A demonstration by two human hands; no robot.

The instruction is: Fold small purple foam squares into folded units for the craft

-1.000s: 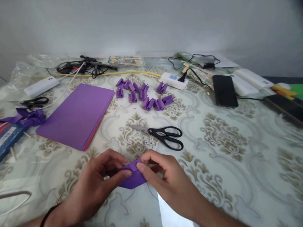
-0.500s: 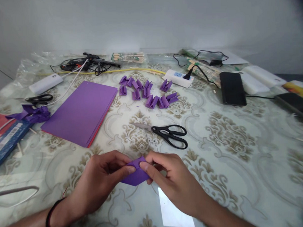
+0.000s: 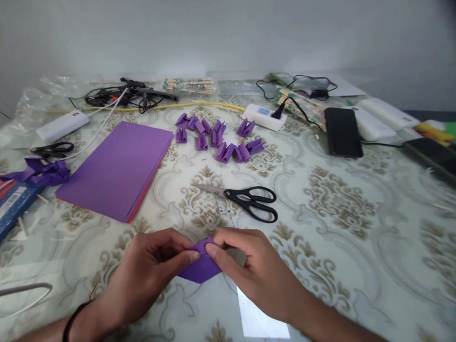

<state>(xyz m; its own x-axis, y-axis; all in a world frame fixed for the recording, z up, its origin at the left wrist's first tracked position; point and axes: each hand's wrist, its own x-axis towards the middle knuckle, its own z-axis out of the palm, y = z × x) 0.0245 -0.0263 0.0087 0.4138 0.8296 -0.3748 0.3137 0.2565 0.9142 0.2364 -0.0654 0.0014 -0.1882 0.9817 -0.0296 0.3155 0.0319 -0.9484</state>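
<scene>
A small piece of folded purple paper (image 3: 200,269) is held low over the table's near middle, its lower edge coming to a blunt point. My left hand (image 3: 145,273) pinches its left side between thumb and fingers. On the right side my right hand (image 3: 250,270) grips it, thumb pressed on the upper edge close to the left thumb. The fingertips behind the paper are hidden. Beyond my hands lie open-bladed scissors (image 3: 247,199) with black handles. Further back stand several folded purple paper pieces (image 3: 217,134) in a loose cluster.
A stack of purple sheets (image 3: 116,170) with red beneath lies left. Crumpled purple paper (image 3: 50,171) and smaller scissors (image 3: 55,149) are beside it. A power strip (image 3: 263,117), a black phone (image 3: 343,132), cables and bundled sticks (image 3: 190,86) line the back and right.
My right thumb has shifted slightly along the paper's upper edge, with both hands still pinching it. The whole view has shifted a little, so things appear further left.
</scene>
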